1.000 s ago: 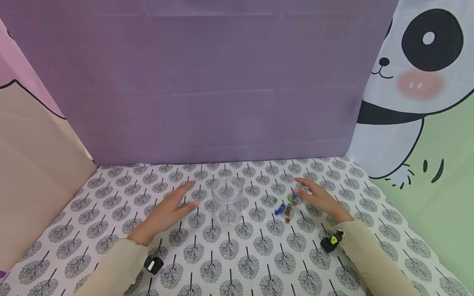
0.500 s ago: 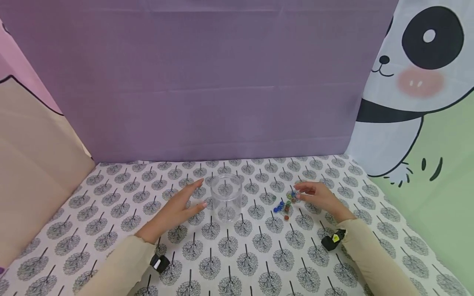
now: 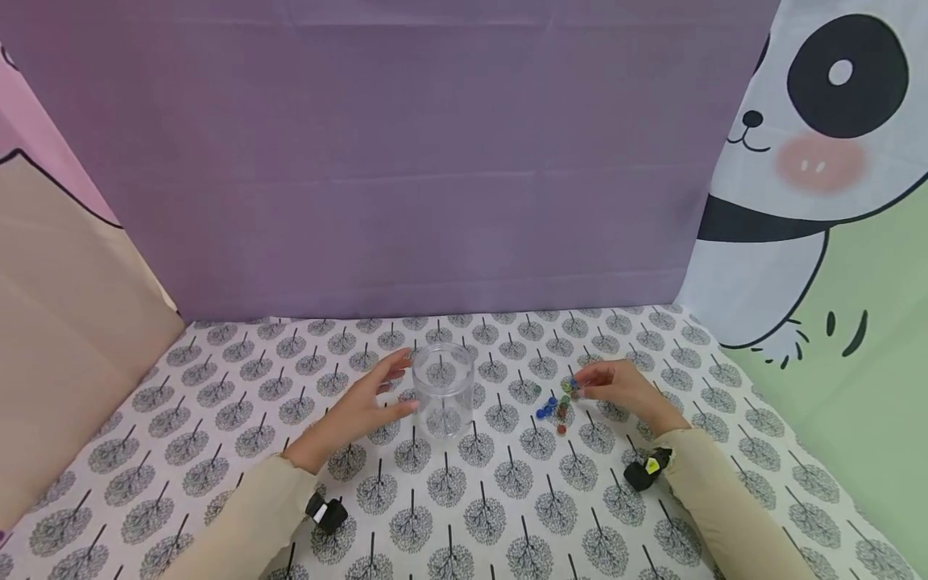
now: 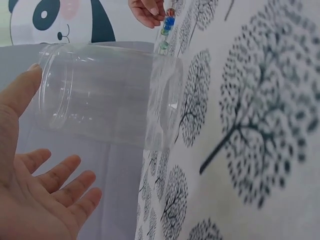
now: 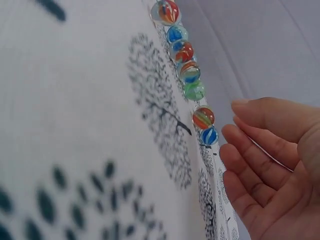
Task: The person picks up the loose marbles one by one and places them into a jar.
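A clear plastic jar [image 3: 444, 392] stands upright on the patterned cloth, nothing visible inside it. My left hand [image 3: 361, 409] is at its left side, thumb and fingers spread apart toward its wall; in the left wrist view the thumb tip overlaps the jar's rim end. To the jar's right lies a loose cluster of glass marbles, among them a blue marble [image 3: 540, 413] and a reddish marble [image 3: 561, 429]. My right hand [image 3: 625, 391] reaches the cluster's far right end. In the right wrist view its loosely bent fingers sit beside an orange marble [image 5: 203, 118] and a blue-and-white marble [image 5: 210, 135], with nothing between them.
The white cloth [image 3: 449, 515] with tree prints covers the table. A purple backdrop [image 3: 435, 161] rises behind its far edge. A panda-printed panel [image 3: 761, 282] borders the right, and a beige and pink panel [image 3: 72, 322] borders the left.
My left hand has moved right, up to the jar. The right hand's fingers have bent and come down close to the marbles. Jar and marbles stay in place.
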Motion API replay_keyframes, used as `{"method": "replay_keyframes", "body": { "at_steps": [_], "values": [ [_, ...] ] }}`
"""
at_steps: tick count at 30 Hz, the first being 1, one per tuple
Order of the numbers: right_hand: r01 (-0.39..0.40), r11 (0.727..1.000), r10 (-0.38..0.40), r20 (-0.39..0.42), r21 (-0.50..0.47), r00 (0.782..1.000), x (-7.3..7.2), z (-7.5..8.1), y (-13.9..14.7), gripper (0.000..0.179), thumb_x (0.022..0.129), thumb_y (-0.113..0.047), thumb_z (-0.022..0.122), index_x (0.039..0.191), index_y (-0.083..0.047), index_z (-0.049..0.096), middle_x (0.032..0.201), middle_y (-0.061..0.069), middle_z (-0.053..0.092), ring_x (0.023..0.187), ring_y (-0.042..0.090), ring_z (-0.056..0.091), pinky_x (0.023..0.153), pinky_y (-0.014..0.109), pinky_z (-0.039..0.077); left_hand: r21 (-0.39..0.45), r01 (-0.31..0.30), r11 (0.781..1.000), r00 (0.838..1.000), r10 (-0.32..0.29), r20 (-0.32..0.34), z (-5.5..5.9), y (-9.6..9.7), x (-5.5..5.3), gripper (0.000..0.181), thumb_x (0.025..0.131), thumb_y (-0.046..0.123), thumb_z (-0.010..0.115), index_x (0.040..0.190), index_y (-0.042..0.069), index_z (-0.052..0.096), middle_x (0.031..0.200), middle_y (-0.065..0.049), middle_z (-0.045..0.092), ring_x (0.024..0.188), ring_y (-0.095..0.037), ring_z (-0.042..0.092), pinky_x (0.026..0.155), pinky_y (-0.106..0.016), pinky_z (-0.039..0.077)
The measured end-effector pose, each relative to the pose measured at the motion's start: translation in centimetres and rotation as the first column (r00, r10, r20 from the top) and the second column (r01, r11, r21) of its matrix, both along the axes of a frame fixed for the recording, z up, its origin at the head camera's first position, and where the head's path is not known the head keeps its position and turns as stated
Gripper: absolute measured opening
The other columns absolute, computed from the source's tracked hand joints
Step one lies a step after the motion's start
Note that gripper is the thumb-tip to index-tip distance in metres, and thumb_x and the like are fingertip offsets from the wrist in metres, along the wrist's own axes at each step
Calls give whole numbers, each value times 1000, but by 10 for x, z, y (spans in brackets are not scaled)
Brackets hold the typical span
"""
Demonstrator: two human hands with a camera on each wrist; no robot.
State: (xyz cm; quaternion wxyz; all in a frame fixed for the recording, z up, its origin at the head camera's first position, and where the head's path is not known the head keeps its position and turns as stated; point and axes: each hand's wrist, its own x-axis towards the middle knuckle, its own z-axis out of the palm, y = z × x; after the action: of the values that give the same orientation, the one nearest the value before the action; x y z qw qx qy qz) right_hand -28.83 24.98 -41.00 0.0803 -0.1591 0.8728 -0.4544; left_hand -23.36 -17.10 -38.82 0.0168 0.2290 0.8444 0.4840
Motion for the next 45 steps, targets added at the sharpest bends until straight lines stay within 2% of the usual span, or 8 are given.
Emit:
{"method": "replay_keyframes", "body": {
  "at_steps": [2,8,14,17,22,31,38,45],
  "values": [
    [-1,1000,1,19,0,1000,0,-1,-1,29,86,-13,68,111,0,65,93,6,66,82,14,60,72,29,52,20,2,1000,1000,-3,31,-1,3,-1,80,86,27,69,150,19,21,148,-16,34,134,-37,32,110,-54,26],
    [-11,1000,11,47,-8,999,-1,-3,0,28,85,-8,67,111,2,65,92,6,66,82,15,60,71,28,53,60,24,998,997,-29,74,-7,9,-5,85,84,22,72,150,12,20,145,-20,35,133,-39,34,110,-53,27],
    [-12,1000,12,61,3,998,-3,-3,1,26,86,-8,66,110,1,66,95,7,68,83,16,61,73,30,53,86,-7,996,988,-6,155,-7,18,-7,90,81,19,74,151,14,18,149,-14,33,132,-41,33,107,-56,29],
    [-25,1000,25,58,-2,998,-3,-3,1,25,86,-6,66,109,3,66,96,10,69,83,16,62,73,29,53,98,-25,995,988,9,157,-8,22,-9,91,78,17,76,150,16,20,148,-11,34,131,-41,36,105,-57,32],
    [-38,999,38,44,-10,998,-4,-4,0,26,85,-3,66,109,6,65,100,15,69,85,15,64,75,26,54,143,-27,989,989,6,150,-13,27,-10,94,76,12,77,150,16,20,148,-13,35,128,-43,38,103,-58,34],
    [23,999,-26,89,29,996,-1,-2,-4,23,84,-9,68,106,-3,69,99,7,70,85,16,63,77,31,53,188,-67,980,982,31,184,-19,38,-12,99,73,13,80,150,20,19,148,-11,34,127,-41,39,104,-58,32],
    [24,994,-29,48,103,998,-3,-2,-8,18,85,-12,68,102,-7,71,96,4,70,81,13,62,71,30,52,212,-97,972,977,53,205,-20,44,-12,99,73,11,79,150,23,18,148,-11,34,127,-37,41,105,-60,29],
    [34,995,-38,50,91,998,-2,-5,-8,18,84,-10,69,101,-5,70,94,5,71,79,13,62,69,30,52,236,-94,967,976,42,215,-24,44,-12,98,72,12,80,149,22,21,148,-13,34,125,-36,42,103,-60,32]
  ]
}}
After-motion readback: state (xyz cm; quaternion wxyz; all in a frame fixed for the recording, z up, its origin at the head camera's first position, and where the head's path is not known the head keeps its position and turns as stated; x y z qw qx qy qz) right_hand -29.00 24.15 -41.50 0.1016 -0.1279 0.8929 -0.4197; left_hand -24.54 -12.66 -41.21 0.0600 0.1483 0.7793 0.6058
